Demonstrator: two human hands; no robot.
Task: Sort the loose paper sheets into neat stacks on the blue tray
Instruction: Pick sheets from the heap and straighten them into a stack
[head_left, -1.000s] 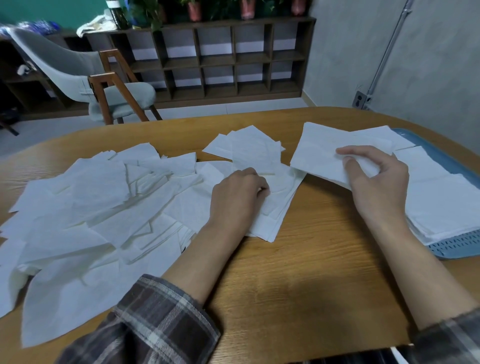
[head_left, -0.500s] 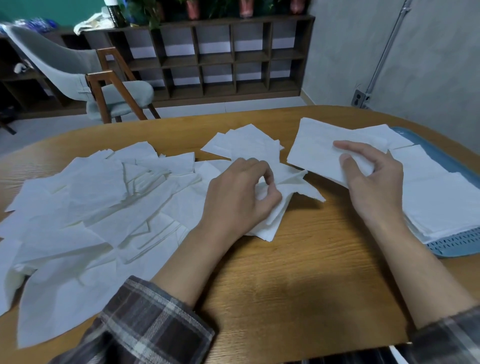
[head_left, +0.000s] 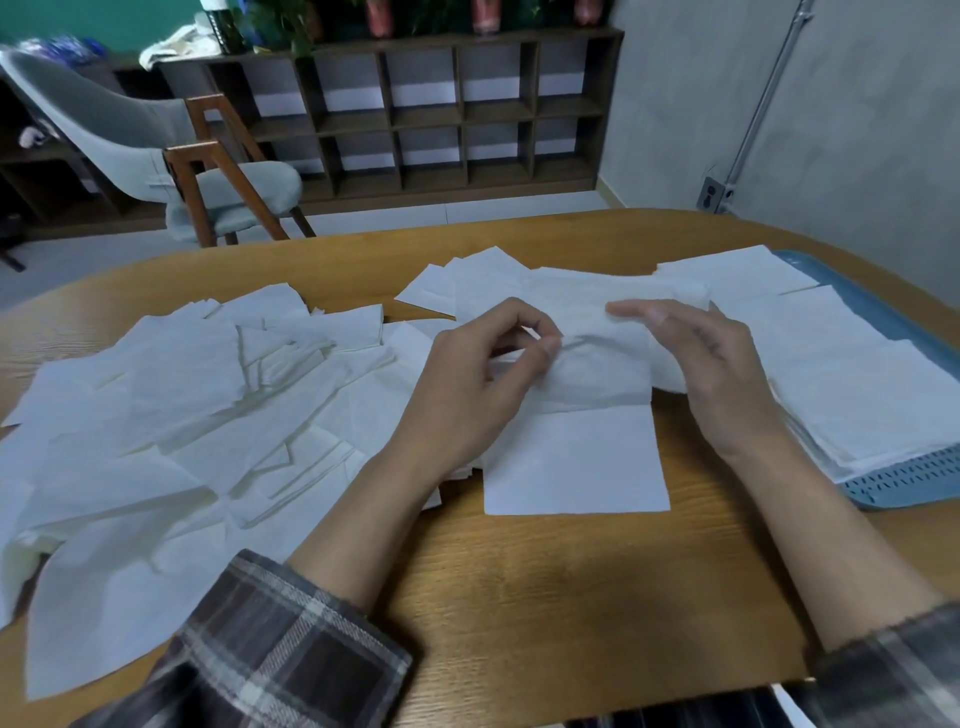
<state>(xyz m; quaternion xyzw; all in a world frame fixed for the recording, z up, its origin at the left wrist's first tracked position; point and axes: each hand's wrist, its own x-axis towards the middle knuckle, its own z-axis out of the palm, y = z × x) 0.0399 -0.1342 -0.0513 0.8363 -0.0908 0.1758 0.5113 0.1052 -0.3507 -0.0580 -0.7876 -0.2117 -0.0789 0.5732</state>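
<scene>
A big loose pile of white paper sheets (head_left: 182, 405) covers the left half of the wooden table (head_left: 571, 597). At the right, the blue tray (head_left: 904, 483) carries a flat stack of sheets (head_left: 857, 395). My left hand (head_left: 478, 384) pinches one sheet (head_left: 571, 457) at its upper left and holds it up above the table's middle, its lower half hanging toward me. My right hand (head_left: 696, 358) hovers at that sheet's right edge with straight fingers pointing left. Whether it touches the paper is unclear.
A few more sheets (head_left: 467, 286) lie at the back centre, behind the hands. Beyond the table stand a grey chair with wooden legs (head_left: 208, 171) and a low dark shelf unit (head_left: 441, 114). A grey wall with a pipe (head_left: 763, 104) runs along the right.
My left hand has pulled one sheet out of the pile and lifted it toward the middle. My right hand let go of the sheets by the tray and moved left with straightened fingers.
</scene>
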